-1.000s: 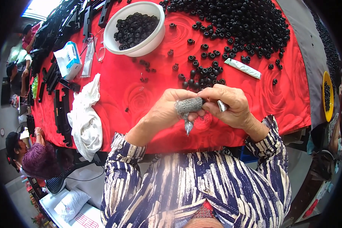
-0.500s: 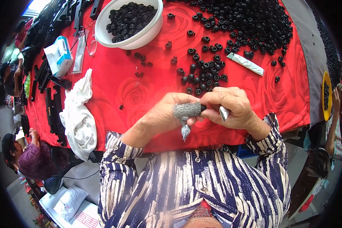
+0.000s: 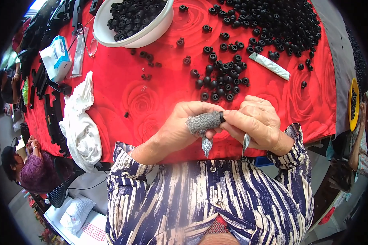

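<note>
At the table's near edge, my left hand [image 3: 171,127] is closed around a small black plastic part [image 3: 222,116]. A grey knitted finger cover [image 3: 203,123] wraps one of its digits, and a crumpled silvery wrapping [image 3: 207,146] hangs just below. My right hand [image 3: 261,122] pinches the black part's other end with thumb and forefinger. A narrow silver blade [image 3: 246,141] sticks out downward from under the right hand's curled fingers. Most of the black part is hidden by the fingers. Beyond both hands lie loose round black parts [image 3: 221,79] of a similar kind.
On the red cloth [image 3: 118,122] stand a white bowl [image 3: 141,38] of black parts and a blue-white box [image 3: 57,57]. A white rag [image 3: 84,134] hangs over the near left edge. A pale strip [image 3: 270,66] lies right, long black pieces [image 3: 55,118] left. Other people sit at both sides.
My right hand has shifted slightly right, and its blade now points more steeply down. Both hands stay together at the black part. The view has shifted a little.
</note>
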### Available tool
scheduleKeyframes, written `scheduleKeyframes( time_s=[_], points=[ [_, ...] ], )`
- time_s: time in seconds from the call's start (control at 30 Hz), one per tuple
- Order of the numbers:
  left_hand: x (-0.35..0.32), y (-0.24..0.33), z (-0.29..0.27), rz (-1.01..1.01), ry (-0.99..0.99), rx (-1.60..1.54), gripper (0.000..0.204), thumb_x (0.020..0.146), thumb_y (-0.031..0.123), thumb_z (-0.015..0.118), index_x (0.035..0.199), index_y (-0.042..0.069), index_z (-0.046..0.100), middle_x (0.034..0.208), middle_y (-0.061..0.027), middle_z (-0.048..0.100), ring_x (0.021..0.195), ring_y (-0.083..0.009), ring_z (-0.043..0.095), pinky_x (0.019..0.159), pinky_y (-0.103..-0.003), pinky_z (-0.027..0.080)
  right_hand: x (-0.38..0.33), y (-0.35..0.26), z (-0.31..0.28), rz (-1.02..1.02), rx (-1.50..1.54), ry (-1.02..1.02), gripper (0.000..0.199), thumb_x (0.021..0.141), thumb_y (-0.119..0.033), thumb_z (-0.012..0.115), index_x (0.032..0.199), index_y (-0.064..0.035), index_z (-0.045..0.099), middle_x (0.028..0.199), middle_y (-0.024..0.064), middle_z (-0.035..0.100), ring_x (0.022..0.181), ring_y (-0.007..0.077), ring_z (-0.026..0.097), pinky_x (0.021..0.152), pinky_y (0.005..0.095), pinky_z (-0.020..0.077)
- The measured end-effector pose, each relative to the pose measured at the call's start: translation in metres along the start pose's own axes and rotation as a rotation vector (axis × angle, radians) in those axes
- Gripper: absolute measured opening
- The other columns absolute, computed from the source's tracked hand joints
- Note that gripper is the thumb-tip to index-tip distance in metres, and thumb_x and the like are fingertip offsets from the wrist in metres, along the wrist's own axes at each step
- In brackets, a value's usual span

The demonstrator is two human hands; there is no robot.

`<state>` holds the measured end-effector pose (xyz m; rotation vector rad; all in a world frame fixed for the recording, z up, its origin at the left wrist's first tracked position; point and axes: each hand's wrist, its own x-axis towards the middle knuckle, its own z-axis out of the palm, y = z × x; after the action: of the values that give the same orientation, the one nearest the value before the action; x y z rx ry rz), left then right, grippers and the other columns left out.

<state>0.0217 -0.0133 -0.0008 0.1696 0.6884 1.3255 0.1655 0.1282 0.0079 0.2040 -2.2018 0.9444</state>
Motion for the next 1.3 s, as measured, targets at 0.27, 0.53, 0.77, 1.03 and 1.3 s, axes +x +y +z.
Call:
scheduleKeyframes(
  time_s=[0.27,0.53,0.77,1.03,1.3],
  points=[
    [0.001,0.003,-0.005,0.097,-0.015,0.007,0.025,0.088,0.012,0.060,0.109,-0.001,0.061,0.087,-0.0085,0.065,0.067,-0.0091,0.059,0.059,-0.019,0.046,0.007,-0.002,-0.012,0.386,0.343,-0.097,0.036,0.071,-0.010,0.067,0.100,0.0029,0.052,0.084,0.0141,0.056,0.066,0.0280,0.059,0.057,0.0334,0.0464],
    [0.001,0.007,-0.003,0.129,0.013,0.107,0.025,0.088,0.013,0.060,0.108,-0.001,0.061,0.083,-0.0072,0.063,0.066,-0.0088,0.056,0.060,-0.020,0.046,0.002,0.001,-0.007,0.613,0.328,-0.174,0.018,0.089,-0.010,0.048,0.100,0.0039,0.052,0.083,0.0100,0.051,0.070,0.0183,0.050,0.063,0.0290,0.0408],
    [0.001,0.006,-0.008,0.106,0.023,0.112,0.026,0.088,0.014,0.060,0.110,0.000,0.061,0.084,-0.0079,0.064,0.068,-0.0098,0.058,0.060,-0.020,0.046,0.001,0.003,-0.004,0.567,0.284,-0.166,0.017,0.090,-0.011,0.051,0.098,0.0035,0.053,0.078,0.0104,0.051,0.064,0.0190,0.050,0.059,0.0291,0.0410],
    [0.000,0.002,-0.010,0.101,0.006,0.106,0.027,0.088,0.014,0.060,0.111,0.001,0.061,0.084,-0.0088,0.065,0.069,-0.0112,0.059,0.061,-0.021,0.047,-0.002,0.006,-0.002,0.544,0.277,-0.155,0.017,0.088,-0.010,0.053,0.098,0.0033,0.053,0.076,0.0103,0.052,0.062,0.0200,0.051,0.057,0.0297,0.0411],
    [0.002,0.000,-0.013,0.110,0.003,0.108,0.027,0.088,0.015,0.060,0.111,0.000,0.061,0.085,-0.0087,0.065,0.069,-0.0117,0.059,0.061,-0.021,0.047,-0.003,0.008,-0.001,0.537,0.271,-0.162,0.017,0.086,-0.010,0.055,0.097,0.0022,0.054,0.075,0.0100,0.052,0.060,0.0195,0.050,0.055,0.0298,0.0402]
  ],
)
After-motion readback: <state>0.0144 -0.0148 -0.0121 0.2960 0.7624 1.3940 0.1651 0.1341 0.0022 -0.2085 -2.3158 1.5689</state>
